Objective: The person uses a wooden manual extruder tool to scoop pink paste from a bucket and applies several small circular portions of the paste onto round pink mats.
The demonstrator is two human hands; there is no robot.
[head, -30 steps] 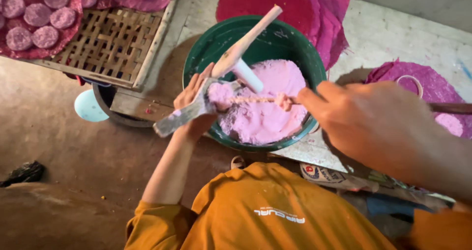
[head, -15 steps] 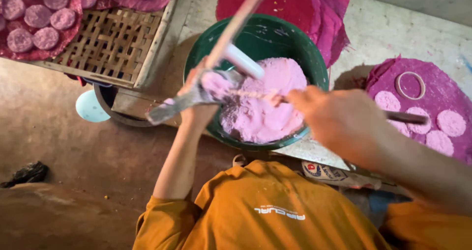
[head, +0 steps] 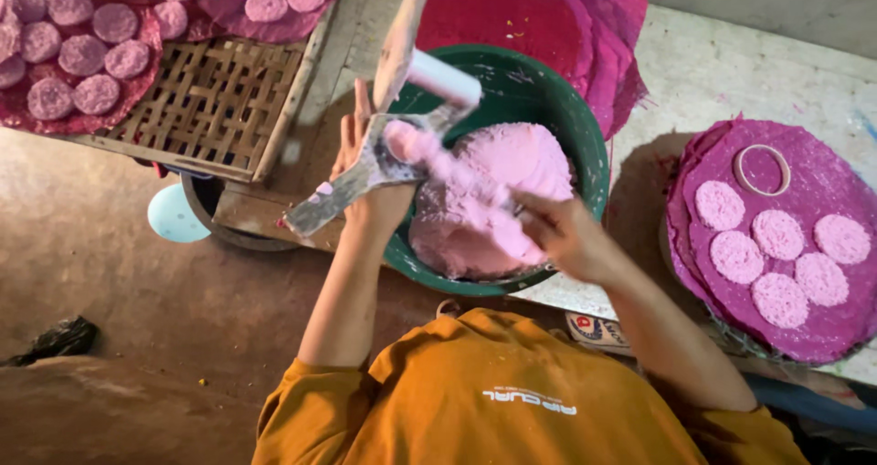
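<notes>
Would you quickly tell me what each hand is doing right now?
Left hand: closed on a flat metal paddle.
Right hand: closed on a pink-smeared tool; blurred.

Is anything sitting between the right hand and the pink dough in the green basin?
Nothing visible: the right hand is already over the green basin, at the pink dough. The left hand holds a flat metal paddle off to the side.

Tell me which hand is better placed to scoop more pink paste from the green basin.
Right, probably. The right hand hangs over the pink paste in the green basin, gripping a paste-coated tool. The left hand is by the rim, holding a metal paddle.
</notes>
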